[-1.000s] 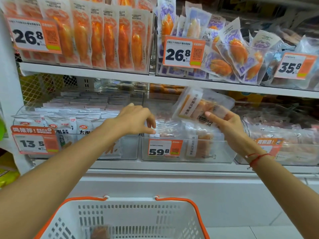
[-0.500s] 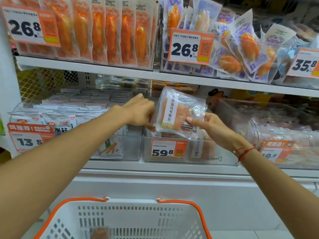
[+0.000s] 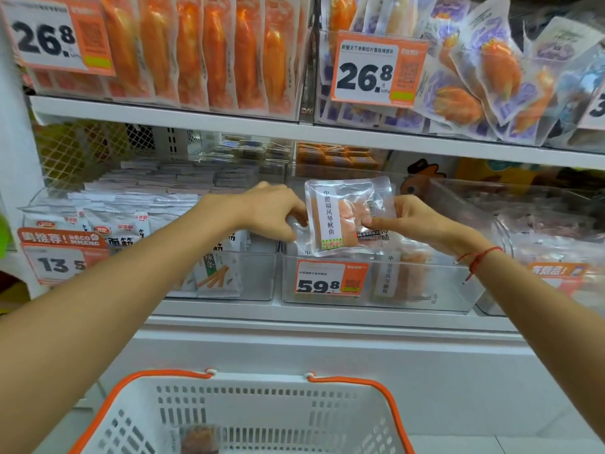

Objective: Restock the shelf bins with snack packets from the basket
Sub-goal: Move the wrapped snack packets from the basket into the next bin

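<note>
A clear snack packet with orange contents and a white label strip stands upright over the middle clear shelf bin, the one tagged 59.8. My right hand pinches the packet's right side, thumb across its front. My left hand grips its lower left edge. More packets of the same kind lie in the bin beneath. The white basket with orange rim sits below me, and one brownish packet lies on its floor.
The left bin holds white noodle-snack packets behind a 13.5 tag. A rounded clear bin stands to the right. The upper shelf carries rows of orange sausage packets and purple packets close above my hands.
The packet has swung from tilted to upright and come lower and left over the 59.8 bin. My left hand has closed onto its lower left edge. The view has moved closer.
</note>
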Demonstrator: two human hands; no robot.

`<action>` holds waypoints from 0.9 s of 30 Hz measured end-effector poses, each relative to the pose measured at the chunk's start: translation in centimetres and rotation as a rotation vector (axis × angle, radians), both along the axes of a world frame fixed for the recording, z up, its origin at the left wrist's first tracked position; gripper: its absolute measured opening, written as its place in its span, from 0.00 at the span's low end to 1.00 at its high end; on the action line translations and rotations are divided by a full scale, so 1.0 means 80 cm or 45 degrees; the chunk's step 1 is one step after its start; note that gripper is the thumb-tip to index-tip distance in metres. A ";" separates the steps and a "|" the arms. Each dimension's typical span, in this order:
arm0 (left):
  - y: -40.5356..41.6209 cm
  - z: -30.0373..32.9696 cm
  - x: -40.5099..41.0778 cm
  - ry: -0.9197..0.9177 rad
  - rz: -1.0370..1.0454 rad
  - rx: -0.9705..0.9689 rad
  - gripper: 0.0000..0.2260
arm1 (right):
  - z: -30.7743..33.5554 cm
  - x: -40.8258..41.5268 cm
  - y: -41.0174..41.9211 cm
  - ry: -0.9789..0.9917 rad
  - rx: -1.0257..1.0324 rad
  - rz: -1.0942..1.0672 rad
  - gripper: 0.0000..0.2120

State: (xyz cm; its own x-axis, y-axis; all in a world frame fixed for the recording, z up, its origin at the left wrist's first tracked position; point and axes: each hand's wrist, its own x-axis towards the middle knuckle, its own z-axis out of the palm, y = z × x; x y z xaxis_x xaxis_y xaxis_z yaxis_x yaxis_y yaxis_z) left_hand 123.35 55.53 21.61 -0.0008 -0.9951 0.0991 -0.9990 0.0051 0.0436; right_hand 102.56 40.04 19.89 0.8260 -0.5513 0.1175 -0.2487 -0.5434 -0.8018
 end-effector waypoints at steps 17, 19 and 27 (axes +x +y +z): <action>0.002 -0.029 -0.002 0.280 0.083 -0.458 0.26 | -0.038 -0.005 0.047 -0.370 -0.453 -0.129 0.07; 0.008 -0.026 0.000 0.262 0.001 -0.412 0.24 | -0.037 -0.007 0.048 -0.331 -0.455 -0.079 0.09; 0.019 0.000 0.003 0.445 -0.033 -0.004 0.21 | -0.024 -0.008 0.045 -0.138 -0.358 -0.031 0.06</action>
State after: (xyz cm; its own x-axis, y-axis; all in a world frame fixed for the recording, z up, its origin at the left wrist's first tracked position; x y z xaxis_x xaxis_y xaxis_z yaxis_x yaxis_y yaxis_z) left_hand 123.58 57.05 21.62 0.0083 -0.9949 0.1010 -0.9233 0.0312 0.3829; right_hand 101.95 43.65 18.01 0.7874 -0.5038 0.3552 -0.1854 -0.7431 -0.6430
